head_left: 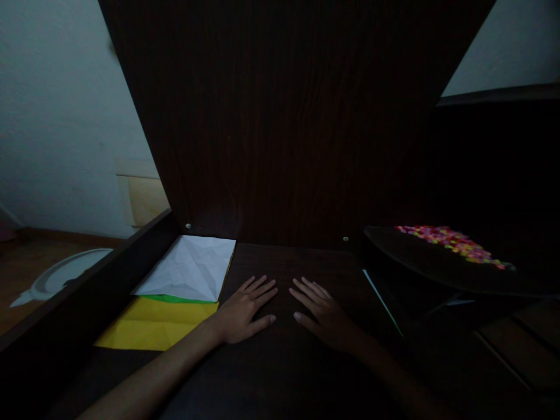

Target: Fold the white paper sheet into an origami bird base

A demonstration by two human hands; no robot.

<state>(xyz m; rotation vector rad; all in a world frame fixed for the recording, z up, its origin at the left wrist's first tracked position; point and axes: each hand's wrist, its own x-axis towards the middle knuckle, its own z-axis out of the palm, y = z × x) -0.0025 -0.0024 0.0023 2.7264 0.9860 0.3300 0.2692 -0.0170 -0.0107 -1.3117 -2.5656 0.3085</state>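
The yellow sheet (149, 328) lay on the bench (280, 379), just left of the left grip (240, 312), with the white sheet (188, 271) beyond it and a green edge (170, 299) showing between. Both grips were bare, palm down, fingers apart, clamped on nothing; the right grip (322, 315) lay farther from the sheets. A dark panel (280, 128) stood behind.
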